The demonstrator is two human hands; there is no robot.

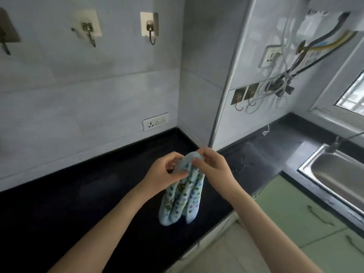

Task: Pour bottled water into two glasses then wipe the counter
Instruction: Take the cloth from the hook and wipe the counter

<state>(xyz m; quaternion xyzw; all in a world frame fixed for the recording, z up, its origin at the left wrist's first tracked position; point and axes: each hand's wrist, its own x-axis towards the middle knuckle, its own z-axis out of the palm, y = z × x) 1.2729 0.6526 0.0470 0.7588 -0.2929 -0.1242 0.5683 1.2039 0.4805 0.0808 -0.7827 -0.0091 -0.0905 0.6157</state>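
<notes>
black counter (98, 194) below; left hand (164, 172) and right hand (211, 167) both pinching top of limp, light printed cloth (182, 196); best bunched mid-fold.

Two bare forearms reach forward and converge, hands nearly meeting at chest height. The left hand (165, 172) has its fingers curled, thumb pinching against the fingertips. The right hand (211, 166) mirrors it, fingers bent, pinching just beside the left hand's fingertips.
</notes>
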